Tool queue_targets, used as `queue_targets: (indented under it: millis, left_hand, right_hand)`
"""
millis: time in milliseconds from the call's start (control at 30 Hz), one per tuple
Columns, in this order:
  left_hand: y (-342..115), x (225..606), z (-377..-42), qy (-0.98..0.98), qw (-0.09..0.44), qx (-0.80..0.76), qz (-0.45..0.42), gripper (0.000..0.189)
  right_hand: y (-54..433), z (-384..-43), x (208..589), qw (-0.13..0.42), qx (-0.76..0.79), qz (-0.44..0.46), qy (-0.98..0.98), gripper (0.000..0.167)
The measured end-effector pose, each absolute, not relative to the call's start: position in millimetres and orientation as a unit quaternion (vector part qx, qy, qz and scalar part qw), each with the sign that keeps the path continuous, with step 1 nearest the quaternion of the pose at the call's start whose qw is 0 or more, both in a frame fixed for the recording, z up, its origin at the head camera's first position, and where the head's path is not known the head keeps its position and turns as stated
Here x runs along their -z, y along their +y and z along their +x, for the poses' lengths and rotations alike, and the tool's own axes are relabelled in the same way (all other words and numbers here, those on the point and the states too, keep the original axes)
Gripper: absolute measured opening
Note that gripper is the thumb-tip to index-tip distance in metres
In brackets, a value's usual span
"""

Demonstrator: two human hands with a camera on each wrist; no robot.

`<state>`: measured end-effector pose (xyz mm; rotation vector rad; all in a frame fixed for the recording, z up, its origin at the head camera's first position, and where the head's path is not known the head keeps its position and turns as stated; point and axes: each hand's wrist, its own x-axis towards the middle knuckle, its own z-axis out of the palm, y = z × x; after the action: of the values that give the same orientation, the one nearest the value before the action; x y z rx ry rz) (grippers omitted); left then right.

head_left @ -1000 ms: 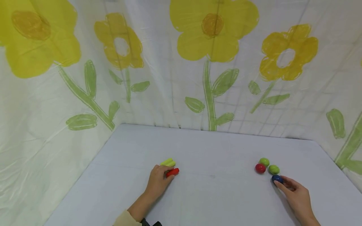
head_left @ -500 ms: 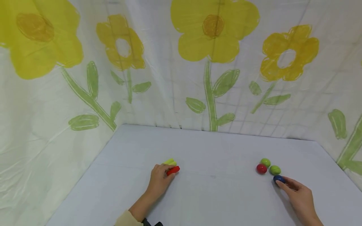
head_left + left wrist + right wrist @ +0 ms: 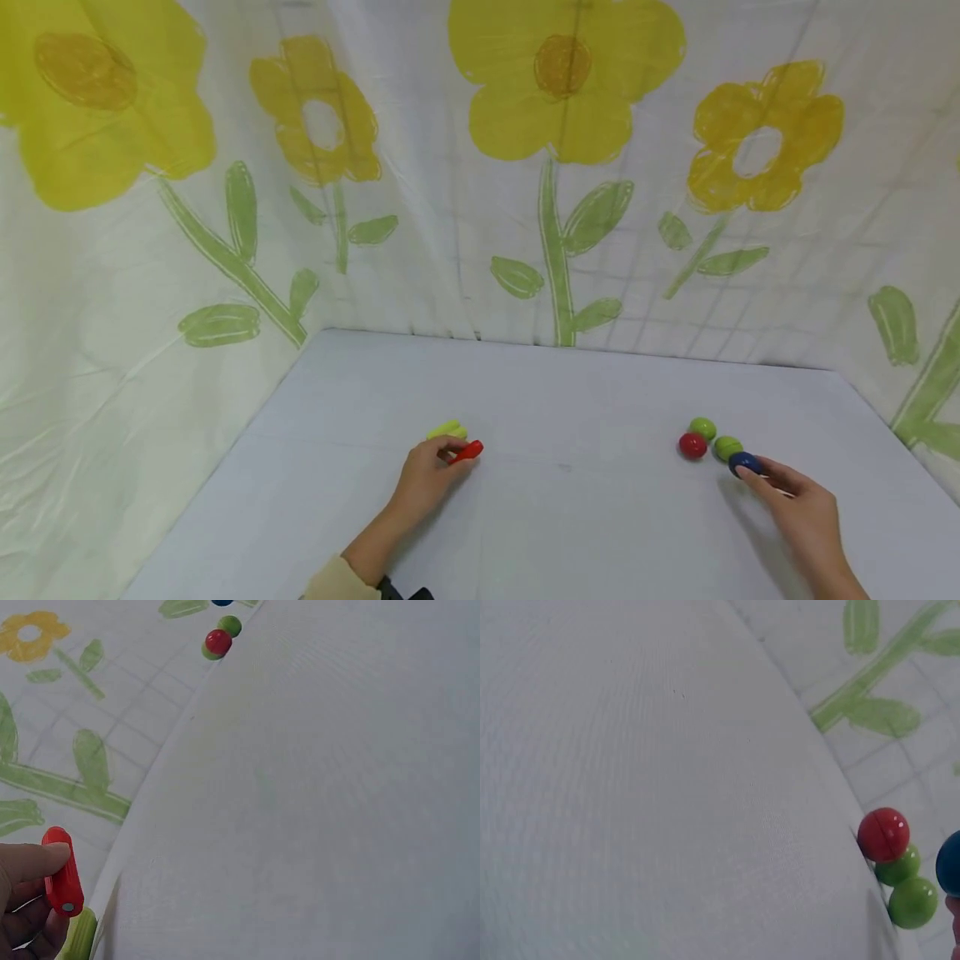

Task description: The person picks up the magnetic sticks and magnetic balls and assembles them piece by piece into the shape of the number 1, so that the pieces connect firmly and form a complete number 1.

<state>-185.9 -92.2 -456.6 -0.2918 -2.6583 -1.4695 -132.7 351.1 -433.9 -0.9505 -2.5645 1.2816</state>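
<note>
My left hand [image 3: 429, 479] pinches a short red toy rod [image 3: 63, 874] between thumb and fingers. A silver round dot shows on the rod's end, which looks like a magnet. Just behind the hand, yellow-green rods [image 3: 447, 430] lie on the table, partly hidden by it. On the right, my right hand [image 3: 806, 504] holds a dark blue ball [image 3: 744, 464] between thumb and fingertips, raised off the table with a shadow below. Close beyond it sit a red ball [image 3: 692, 446] and two green balls [image 3: 913, 902], grouped together. Most of the right hand is outside the right wrist view.
A white cloth-covered table [image 3: 570, 517] stretches between the two groups. Behind it hangs a white curtain [image 3: 420, 275] printed with yellow flowers, meeting the table's back edge.
My right hand has lifted the blue ball slightly off the table. The red rod has risen and tilted in my left hand. The other balls and the yellow-green rods stay in place.
</note>
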Motion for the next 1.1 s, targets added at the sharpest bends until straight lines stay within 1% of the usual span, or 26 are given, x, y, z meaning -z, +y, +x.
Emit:
queue_targets:
  millis: [200, 367, 600, 667, 933, 1100]
  left_hand:
    - [-88, 456, -188, -0.857, 0.014, 0.504, -0.106, 0.023]
    - [-81, 458, -190, -0.845, -0.026, 0.524, -0.107, 0.023]
    - [-70, 459, -192, -0.818, -0.075, 0.558, -0.119, 0.027]
    - [-65, 459, -193, -0.814, -0.086, 0.563, -0.117, 0.027]
    - [-45, 450, -192, -0.809, -0.108, 0.566, -0.121, 0.026]
    - [-33, 450, -194, -0.806, -0.119, 0.566, -0.126, 0.025]
  right_hand:
    - [340, -133, 432, 0.08, -0.422, -0.284, -0.857, 0.067]
    - [331, -132, 429, 0.096, -0.435, -0.257, -0.858, 0.063]
    - [319, -134, 426, 0.077, -0.436, -0.225, -0.868, 0.066]
    - [314, -136, 425, 0.075, -0.438, -0.214, -0.87, 0.065]
    - [290, -150, 423, 0.077, -0.45, -0.165, -0.874, 0.059]
    - [276, -161, 423, 0.069, -0.466, -0.139, -0.871, 0.058]
